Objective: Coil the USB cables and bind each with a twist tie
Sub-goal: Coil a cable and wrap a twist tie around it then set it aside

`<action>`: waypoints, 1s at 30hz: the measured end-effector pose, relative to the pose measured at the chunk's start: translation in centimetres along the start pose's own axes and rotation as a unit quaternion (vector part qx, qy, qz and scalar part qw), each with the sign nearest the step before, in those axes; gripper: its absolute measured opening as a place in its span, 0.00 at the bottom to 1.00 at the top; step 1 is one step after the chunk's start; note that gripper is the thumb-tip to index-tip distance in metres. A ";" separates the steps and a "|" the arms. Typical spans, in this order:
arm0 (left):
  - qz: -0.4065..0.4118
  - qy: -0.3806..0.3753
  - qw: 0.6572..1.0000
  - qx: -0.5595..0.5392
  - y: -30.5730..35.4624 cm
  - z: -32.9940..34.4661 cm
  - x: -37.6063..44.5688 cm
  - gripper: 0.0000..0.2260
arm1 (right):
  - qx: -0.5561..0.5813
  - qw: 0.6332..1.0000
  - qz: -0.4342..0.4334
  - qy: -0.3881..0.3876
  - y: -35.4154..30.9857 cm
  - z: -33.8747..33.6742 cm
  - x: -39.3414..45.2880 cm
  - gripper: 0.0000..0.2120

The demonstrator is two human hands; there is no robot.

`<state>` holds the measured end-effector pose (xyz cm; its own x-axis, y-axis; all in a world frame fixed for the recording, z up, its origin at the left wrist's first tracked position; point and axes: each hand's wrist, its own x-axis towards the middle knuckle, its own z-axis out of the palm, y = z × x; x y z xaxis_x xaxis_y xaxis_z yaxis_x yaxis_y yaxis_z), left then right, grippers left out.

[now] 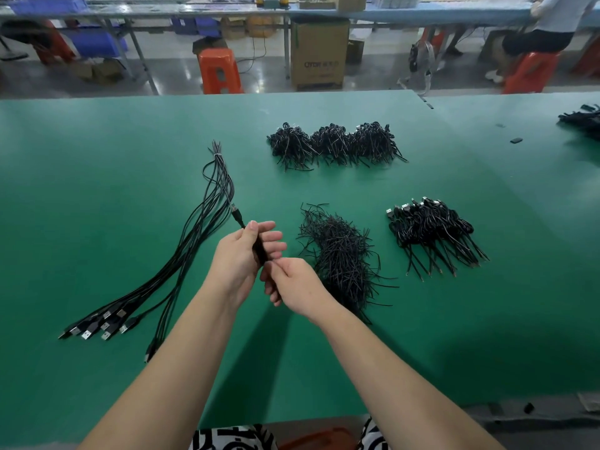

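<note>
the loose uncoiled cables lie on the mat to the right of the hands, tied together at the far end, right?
Not quite: the head view shows the loose uncoiled cables on the mat to the left of the hands, tied together at the far end.

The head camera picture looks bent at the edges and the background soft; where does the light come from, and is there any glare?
In the head view the far edge of the green table bows, a wide-angle effect; both forearms throw soft shadows toward the wearer, so the light sits overhead and ahead; the glossy floor reflects light; the left hand and coiled cable look sharp, the background softer.
</note>
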<state>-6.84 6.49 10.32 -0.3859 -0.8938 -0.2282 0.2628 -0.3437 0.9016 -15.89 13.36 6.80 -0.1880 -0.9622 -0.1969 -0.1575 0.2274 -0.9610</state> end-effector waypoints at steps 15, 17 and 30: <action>-0.074 -0.156 0.984 -0.030 0.5 -1.3 -1.1 0.09 | 0.151 0.988 -0.001 -0.042 -0.6 -1.1 -0.2 0.10; -0.079 -0.183 0.980 -0.015 0.5 -1.7 -1.0 0.10 | 0.138 0.990 0.001 -0.020 -0.5 -1.1 -0.2 0.07; -0.124 -0.287 0.946 0.082 1.1 -3.0 -1.1 0.11 | 0.121 0.991 -0.011 -0.057 0.1 -1.5 -0.8 0.15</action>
<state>-3.49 6.28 10.47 -0.8470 -0.4719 -0.2449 -0.0211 -0.4304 0.9024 -17.19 14.38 7.15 -0.0749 -0.9802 -0.1832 0.0785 0.1773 -0.9810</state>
